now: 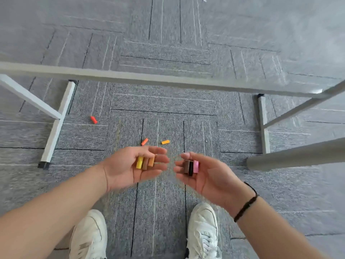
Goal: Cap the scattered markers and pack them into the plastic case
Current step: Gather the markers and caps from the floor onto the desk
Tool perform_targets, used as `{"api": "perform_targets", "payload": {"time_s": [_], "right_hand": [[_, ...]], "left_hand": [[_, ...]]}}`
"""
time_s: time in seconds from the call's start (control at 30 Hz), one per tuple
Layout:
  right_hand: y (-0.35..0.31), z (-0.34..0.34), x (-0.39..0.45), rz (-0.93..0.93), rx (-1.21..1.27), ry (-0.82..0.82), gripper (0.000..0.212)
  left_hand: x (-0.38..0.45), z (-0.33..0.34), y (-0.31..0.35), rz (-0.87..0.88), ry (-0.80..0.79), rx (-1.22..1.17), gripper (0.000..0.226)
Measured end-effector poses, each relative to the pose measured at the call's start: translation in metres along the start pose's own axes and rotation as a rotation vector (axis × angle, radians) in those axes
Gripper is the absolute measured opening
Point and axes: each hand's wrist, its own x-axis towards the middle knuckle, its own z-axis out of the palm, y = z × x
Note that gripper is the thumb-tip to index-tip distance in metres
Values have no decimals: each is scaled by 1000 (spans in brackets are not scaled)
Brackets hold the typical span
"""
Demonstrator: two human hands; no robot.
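Note:
Both of my hands are held palm up over the grey carpet. On the palm of my left hand (128, 165) lie three marker caps, yellow (139, 162), brown (145, 163) and orange (151, 161), with the fingers nearly straight. My right hand (203, 174) carries three more on its loosely cupped palm: brown (186, 166), black (191, 168) and pink (195, 166). The carpet holds three loose caps: a red one (93, 120) at the far left, an orange-red one (144, 141) and an orange one (165, 142) just beyond my fingertips. No markers and no plastic case are in view.
A grey table bar (168, 79) crosses the view above the floor, with white legs at the left (57, 124) and right (264, 126). A thick grey tube (298, 156) juts in from the right. My white shoes (89, 238) stand at the bottom.

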Motion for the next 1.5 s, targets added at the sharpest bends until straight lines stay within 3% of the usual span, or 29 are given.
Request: {"api": "perform_targets", "payload": {"time_s": [0.23, 0.43, 0.83, 1.03, 1.23, 1.37, 1.5], "right_hand": [[-39, 42, -154, -213, -75, -18, 14], [-30, 62, -310, -355, -57, 12, 17], [63, 30, -598, -488, -186, 130, 20], [73, -21, -734, -804, -20, 348, 23], [103, -82, -835, -935, 61, 629, 26], [101, -130, -882, -978, 125, 850, 26], [75, -161, -898, -997, 182, 912, 20]], "left_hand": [[-86, 136, 32, 100, -34, 175, 25], [-174, 246, 20, 173, -104, 314, 28], [-295, 475, -122, 123, -487, 788, 26], [-325, 587, -210, 106, -693, 987, 25], [-320, 658, -287, 116, -668, 1209, 22], [-308, 702, -326, 99, -673, 1193, 18], [-299, 744, -362, 9, -710, 1103, 19]]}}
